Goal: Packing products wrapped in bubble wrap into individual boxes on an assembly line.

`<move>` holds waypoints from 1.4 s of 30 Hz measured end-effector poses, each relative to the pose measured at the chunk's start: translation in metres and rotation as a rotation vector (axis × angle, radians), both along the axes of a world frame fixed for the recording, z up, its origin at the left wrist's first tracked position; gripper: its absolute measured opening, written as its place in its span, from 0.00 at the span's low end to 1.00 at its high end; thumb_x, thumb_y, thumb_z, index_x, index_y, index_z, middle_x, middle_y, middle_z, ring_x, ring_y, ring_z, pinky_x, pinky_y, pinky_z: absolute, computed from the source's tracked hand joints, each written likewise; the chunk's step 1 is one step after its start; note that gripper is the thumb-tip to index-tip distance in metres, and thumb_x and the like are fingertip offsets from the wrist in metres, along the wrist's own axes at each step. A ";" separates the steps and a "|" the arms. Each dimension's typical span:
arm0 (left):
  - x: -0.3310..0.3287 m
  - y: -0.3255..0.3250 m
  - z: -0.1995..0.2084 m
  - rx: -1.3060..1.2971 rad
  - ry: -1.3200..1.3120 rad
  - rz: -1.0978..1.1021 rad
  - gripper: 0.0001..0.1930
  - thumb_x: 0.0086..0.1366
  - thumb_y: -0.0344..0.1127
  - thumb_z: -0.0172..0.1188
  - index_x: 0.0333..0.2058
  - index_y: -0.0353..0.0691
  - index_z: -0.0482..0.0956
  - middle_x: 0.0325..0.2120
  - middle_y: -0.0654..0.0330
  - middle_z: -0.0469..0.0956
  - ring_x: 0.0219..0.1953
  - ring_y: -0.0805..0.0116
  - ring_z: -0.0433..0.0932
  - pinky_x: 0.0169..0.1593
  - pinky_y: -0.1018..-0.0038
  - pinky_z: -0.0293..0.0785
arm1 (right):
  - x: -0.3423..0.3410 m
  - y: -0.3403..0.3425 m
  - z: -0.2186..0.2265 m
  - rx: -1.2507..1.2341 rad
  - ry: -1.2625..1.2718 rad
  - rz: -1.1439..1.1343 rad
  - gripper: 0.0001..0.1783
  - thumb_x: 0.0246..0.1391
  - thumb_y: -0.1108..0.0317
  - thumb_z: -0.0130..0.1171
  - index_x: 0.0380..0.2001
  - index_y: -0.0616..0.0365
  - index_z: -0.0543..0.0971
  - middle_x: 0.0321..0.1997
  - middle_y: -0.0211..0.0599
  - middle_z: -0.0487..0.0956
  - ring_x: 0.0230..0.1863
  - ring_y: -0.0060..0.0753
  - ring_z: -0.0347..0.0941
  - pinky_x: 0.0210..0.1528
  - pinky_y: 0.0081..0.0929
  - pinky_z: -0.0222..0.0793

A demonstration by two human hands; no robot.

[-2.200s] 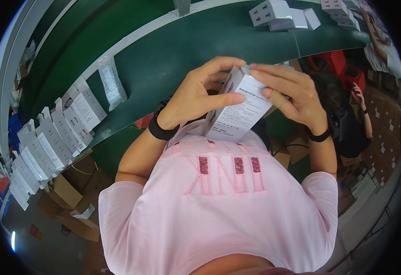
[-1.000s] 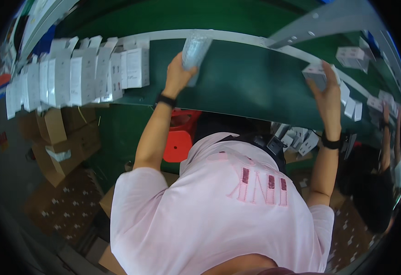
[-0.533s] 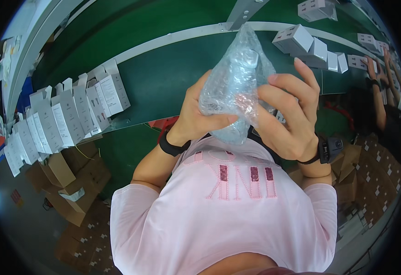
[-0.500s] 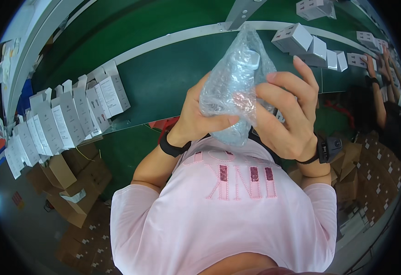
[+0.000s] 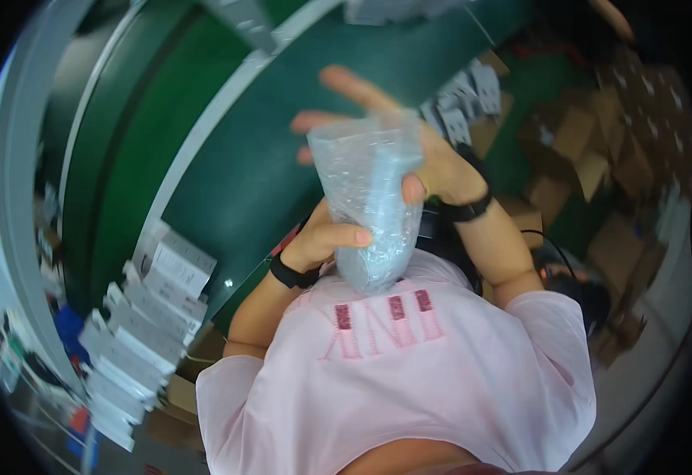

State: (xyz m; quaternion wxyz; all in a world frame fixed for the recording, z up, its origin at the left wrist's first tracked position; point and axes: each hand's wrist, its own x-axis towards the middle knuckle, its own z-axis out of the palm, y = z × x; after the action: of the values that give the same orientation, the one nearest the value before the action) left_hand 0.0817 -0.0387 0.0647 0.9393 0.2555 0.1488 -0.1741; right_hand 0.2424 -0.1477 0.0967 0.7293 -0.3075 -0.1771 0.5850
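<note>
A clear bubble-wrap bag (image 5: 354,170) with a light blue object (image 5: 389,186) inside is held upright in front of my chest. What kind of object it is cannot be made out through the wrap. My left hand (image 5: 326,241) grips the lower part of the bag, its thumb across the front and its fingers hidden behind. At the upper right side, my right hand (image 5: 441,170) has the bag between its thumb, which lies on the front, and its palm. The other fingers of that hand stretch out behind the bag, smeared by motion.
White boxes (image 5: 144,332) stand in a row at the left along the green table (image 5: 239,178). More white boxes (image 5: 465,99) lie beyond my right hand. Brown cartons (image 5: 576,142) are on the floor at right. A metal post (image 5: 243,24) rises at the far edge.
The view has turned to the right. My right hand has gone from the bag's right side, fingers curled, to reaching behind it with fingers stretched out. My left hand still grips the bag.
</note>
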 end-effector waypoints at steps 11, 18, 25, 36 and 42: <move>0.150 -0.133 -0.149 0.494 0.252 -0.216 0.26 0.64 0.42 0.60 0.54 0.30 0.72 0.49 0.52 0.76 0.52 0.61 0.74 0.57 0.69 0.68 | 0.100 -0.305 -0.135 -0.492 0.281 -0.810 0.12 0.52 0.59 0.60 0.30 0.56 0.73 0.25 0.34 0.72 0.28 0.30 0.71 0.38 0.34 0.76; 0.256 -0.286 -0.332 0.791 0.911 0.060 0.30 0.60 0.55 0.60 0.37 0.24 0.77 0.35 0.43 0.79 0.37 0.49 0.79 0.43 0.62 0.74 | 0.118 -0.434 -0.126 -0.678 0.297 -0.994 0.09 0.57 0.61 0.61 0.33 0.51 0.72 0.27 0.33 0.72 0.30 0.30 0.70 0.37 0.31 0.72; 0.215 -0.266 -0.341 1.191 0.502 0.179 0.20 0.62 0.39 0.52 0.23 0.24 0.77 0.21 0.39 0.78 0.30 0.40 0.79 0.39 0.56 0.73 | 0.140 -0.403 -0.091 -0.854 -0.276 -0.504 0.20 0.50 0.72 0.61 0.49 0.59 0.73 0.26 0.27 0.73 0.27 0.24 0.71 0.33 0.20 0.67; 0.169 -0.132 -0.023 1.567 -0.051 0.229 0.19 0.68 0.38 0.52 0.23 0.28 0.73 0.14 0.48 0.70 0.17 0.52 0.69 0.24 0.63 0.63 | 0.147 -0.217 -0.041 -0.638 -1.540 0.296 0.21 0.45 0.74 0.63 0.46 0.55 0.77 0.35 0.44 0.78 0.32 0.46 0.74 0.38 0.33 0.69; 0.129 -0.050 -0.031 0.848 -0.021 0.009 0.31 0.66 0.52 0.57 0.55 0.28 0.69 0.40 0.56 0.79 0.37 0.69 0.78 0.44 0.73 0.76 | 0.135 -0.131 -0.062 -0.445 -0.499 0.171 0.09 0.54 0.66 0.62 0.35 0.60 0.79 0.31 0.30 0.79 0.33 0.19 0.73 0.37 0.21 0.68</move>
State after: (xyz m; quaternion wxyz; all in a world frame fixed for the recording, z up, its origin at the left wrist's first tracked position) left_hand 0.2108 -0.0890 0.0337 0.7533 0.6203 0.1988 -0.0907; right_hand 0.3777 -0.2789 0.0351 0.5270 -0.5767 -0.2430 0.5751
